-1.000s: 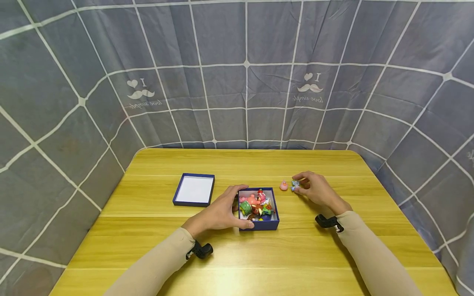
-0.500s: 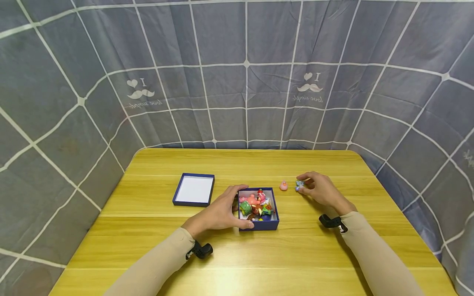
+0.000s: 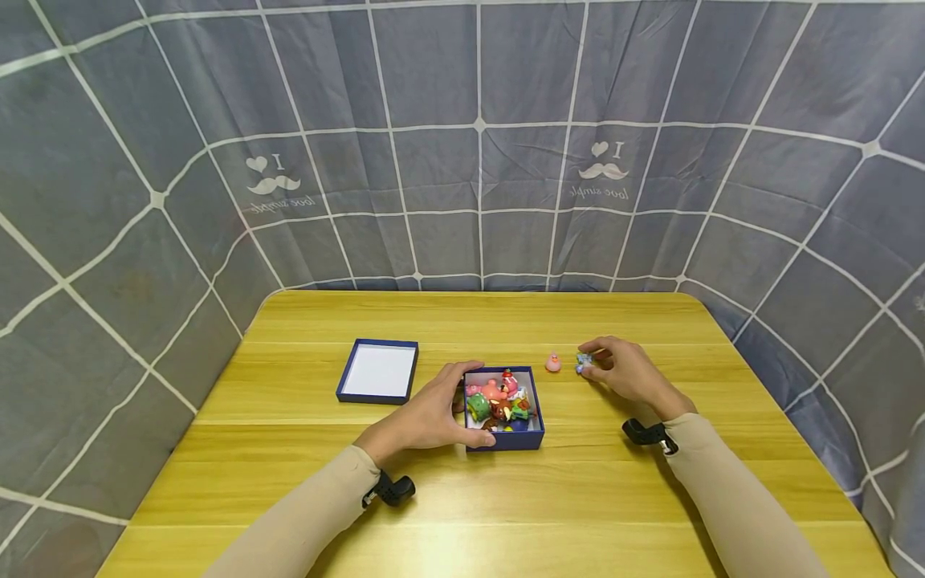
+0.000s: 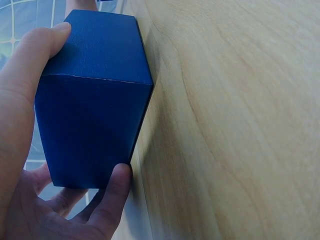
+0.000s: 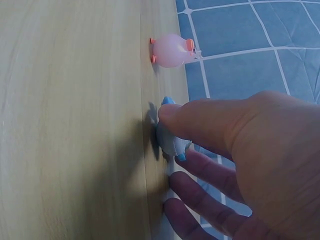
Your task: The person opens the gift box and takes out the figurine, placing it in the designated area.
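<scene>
My left hand point(image 3: 430, 413) grips the dark blue box point(image 3: 525, 440) at its left side, thumb on the front wall and fingers round the back. Several small toy figures point(image 3: 497, 393) lie jumbled in that box, among them pink, green and brown ones. Over to the right, my right hand point(image 3: 627, 371) pinches a small light-blue toy figure point(image 5: 170, 135) with thumb and fingers, low at the tabletop. The thumb covers part of this figure. A pink toy figure point(image 3: 553, 363) with orange feet stands just left of it, apart from the hand.
A shallow box lid point(image 3: 377, 371), blue-rimmed with a white inside, lies on the wooden table point(image 3: 462, 514) left of the box. A grey gridded curtain point(image 3: 448, 168) hangs behind the table's back edge and round both sides.
The right hand has shifted slightly to the right with the light-blue toy figure, widening its gap from the pink one, then stayed put. The left hand and the box have not moved.
</scene>
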The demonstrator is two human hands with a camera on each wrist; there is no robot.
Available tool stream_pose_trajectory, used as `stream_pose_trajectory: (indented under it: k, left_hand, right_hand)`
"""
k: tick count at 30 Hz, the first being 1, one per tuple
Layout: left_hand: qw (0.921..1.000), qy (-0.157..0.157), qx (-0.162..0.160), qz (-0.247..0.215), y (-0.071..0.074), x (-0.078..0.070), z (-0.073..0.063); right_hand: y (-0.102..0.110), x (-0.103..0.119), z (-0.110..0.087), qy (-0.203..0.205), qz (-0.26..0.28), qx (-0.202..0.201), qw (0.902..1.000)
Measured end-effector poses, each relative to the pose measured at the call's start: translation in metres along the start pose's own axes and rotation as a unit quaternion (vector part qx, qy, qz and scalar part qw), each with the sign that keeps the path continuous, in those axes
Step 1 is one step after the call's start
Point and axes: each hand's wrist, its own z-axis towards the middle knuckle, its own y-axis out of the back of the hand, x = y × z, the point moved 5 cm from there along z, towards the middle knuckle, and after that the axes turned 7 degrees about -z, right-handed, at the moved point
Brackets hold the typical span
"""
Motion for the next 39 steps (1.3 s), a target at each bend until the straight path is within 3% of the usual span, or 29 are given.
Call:
stream_pose_trajectory:
  k: [12, 23, 39]
  left_hand:
    - [1.0, 0.002, 0.003, -0.004, 0.0, 0.0, -0.002]
    - [1.0, -0.002, 0.0, 0.002, -0.001, 0.002, -0.001]
    - [1.0, 0.002, 0.002, -0.001, 0.0, 0.002, -0.001]
  right_hand:
    - [0.002, 0.004, -0.002, -0.001, -0.002, 0.004, 1.0]
    - [0.008, 0.014, -0.004, 0.005, -0.016, -0.019, 0.9997]
    - [0.015, 0.07, -0.01, 0.068, -0.051, -0.055, 0.9949]
